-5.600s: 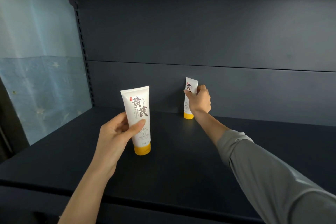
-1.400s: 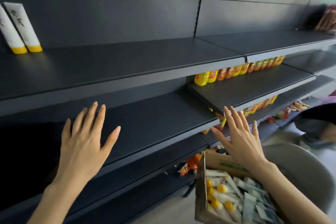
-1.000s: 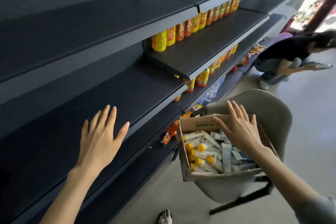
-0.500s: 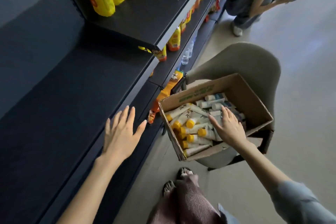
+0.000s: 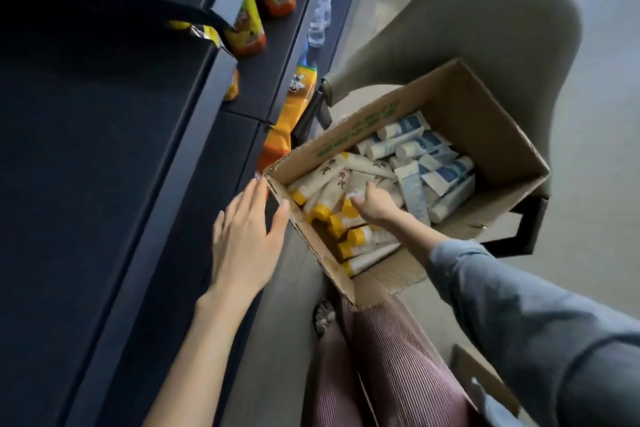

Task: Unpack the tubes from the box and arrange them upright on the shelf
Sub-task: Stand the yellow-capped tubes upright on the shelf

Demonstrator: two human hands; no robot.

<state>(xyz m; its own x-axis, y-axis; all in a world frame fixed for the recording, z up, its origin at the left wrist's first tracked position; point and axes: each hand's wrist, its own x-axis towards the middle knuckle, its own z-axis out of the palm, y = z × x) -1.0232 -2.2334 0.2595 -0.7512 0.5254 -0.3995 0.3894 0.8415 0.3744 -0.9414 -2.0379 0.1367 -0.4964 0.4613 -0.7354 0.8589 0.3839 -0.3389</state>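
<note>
box point(image 5: 485, 121): open cardboard carton on the seat of a grey chair point(image 5: 467, 28), probably raised there for easy reach; shelf point(image 5: 104, 149) stands just left of the box.
yellow-capped tubes point(image 5: 332, 184): loose heap lying flat in the box's left half, none upright.
blue-and-white tubes point(image 5: 426, 163): piled flat in the box's right half.
right hand point(image 5: 375, 204): inside the box over its left half, fingers bent down onto one yellow-capped tube; whether the pinch has closed cannot be told. Likely selecting the next tube.
left hand point(image 5: 246, 236): outside the box beside its left wall, fingers straight and spread, holding nothing; contact with the cardboard uncertain. Probably poised to steady the box.
</note>
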